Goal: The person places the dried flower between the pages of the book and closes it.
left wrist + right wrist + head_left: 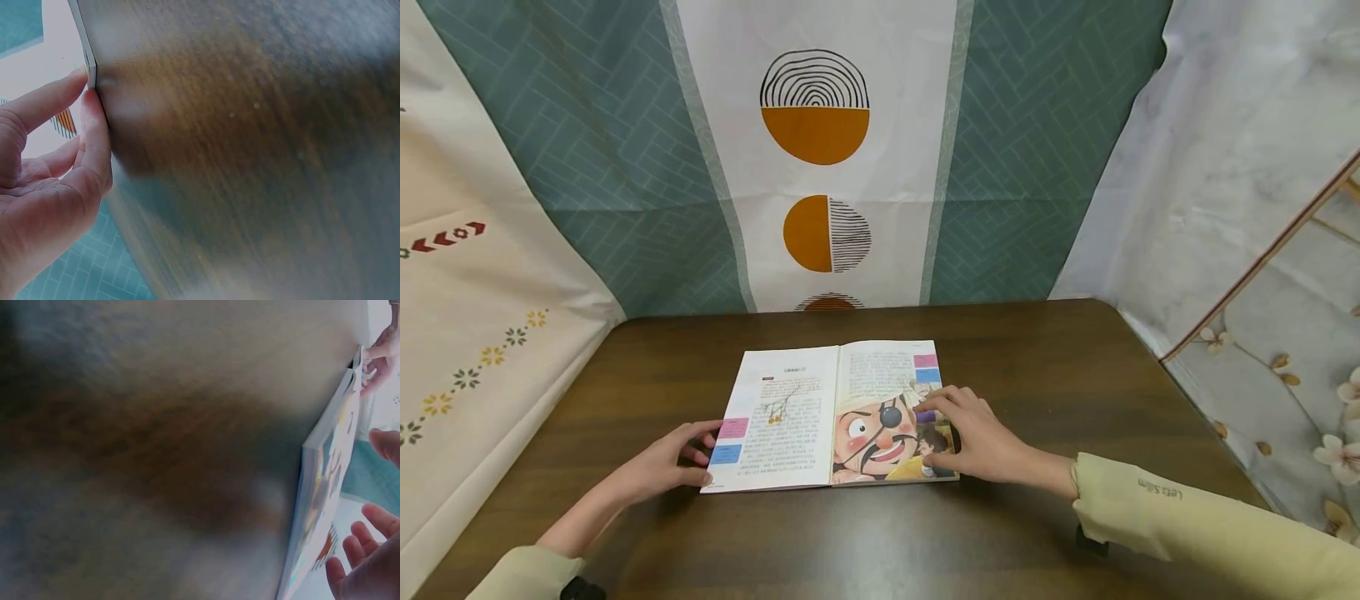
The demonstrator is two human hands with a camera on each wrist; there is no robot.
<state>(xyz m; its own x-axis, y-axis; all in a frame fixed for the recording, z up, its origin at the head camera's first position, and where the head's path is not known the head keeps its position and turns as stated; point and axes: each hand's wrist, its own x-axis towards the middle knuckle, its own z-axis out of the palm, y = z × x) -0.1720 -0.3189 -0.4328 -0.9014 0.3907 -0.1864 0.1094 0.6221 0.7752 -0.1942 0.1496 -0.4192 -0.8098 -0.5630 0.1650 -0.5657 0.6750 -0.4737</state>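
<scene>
An open book [790, 433] lies on the brown wooden table, printed text on its left page and a cartoon face with an eye patch on its right page. At the book's left edge, my left hand [658, 461] rests with loosely bent fingers; thumb and fingertips touch the edge near its lower corner. The left wrist view shows this left hand [56, 169] beside the thin book edge [92, 72]. Over the right page's outer edge is my right hand [981, 439], its fingers spread. In the right wrist view its fingers [365, 547] appear apart from the book [328, 469].
The wooden table [880, 542] extends around the book on every side. Behind it hangs a patterned green and white cloth [895, 150]. A cream cloth [467, 317] is at the left, and a floral cloth [1292, 367] hangs at the right.
</scene>
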